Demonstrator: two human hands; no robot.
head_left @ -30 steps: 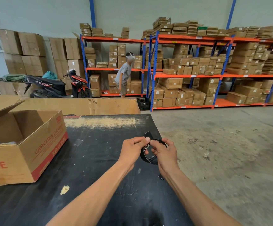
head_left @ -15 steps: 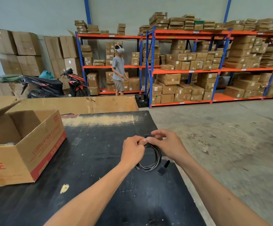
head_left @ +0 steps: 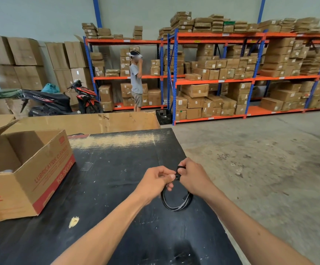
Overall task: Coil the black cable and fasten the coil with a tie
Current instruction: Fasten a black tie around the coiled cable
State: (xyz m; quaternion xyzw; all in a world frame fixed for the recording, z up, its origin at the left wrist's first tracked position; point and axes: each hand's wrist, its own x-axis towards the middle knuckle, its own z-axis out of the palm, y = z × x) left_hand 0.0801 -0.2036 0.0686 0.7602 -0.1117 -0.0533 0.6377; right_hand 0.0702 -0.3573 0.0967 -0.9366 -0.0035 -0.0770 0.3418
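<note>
The black cable [head_left: 176, 204] hangs as a small coil above the black table [head_left: 105, 180], near its right edge. My left hand [head_left: 156, 181] pinches the top of the coil from the left. My right hand [head_left: 192, 176] grips the same spot from the right, with a black tie [head_left: 180, 167] wrapped over its fingers at the top of the coil. The cable's plug ends are hidden behind my hands.
An open cardboard box [head_left: 21, 169] sits on the table's left side. Flat cardboard [head_left: 90, 122] lies behind the table. Concrete floor [head_left: 260, 159] lies to the right. A person [head_left: 137, 81] stands by orange-and-blue shelving [head_left: 212, 81]; a motorbike [head_left: 59, 100] is parked at back left.
My hands have closed together at the coil's top, and the coil now hangs lower beneath them. The tie sits over my right fingers. The distant person turned and raised a hand.
</note>
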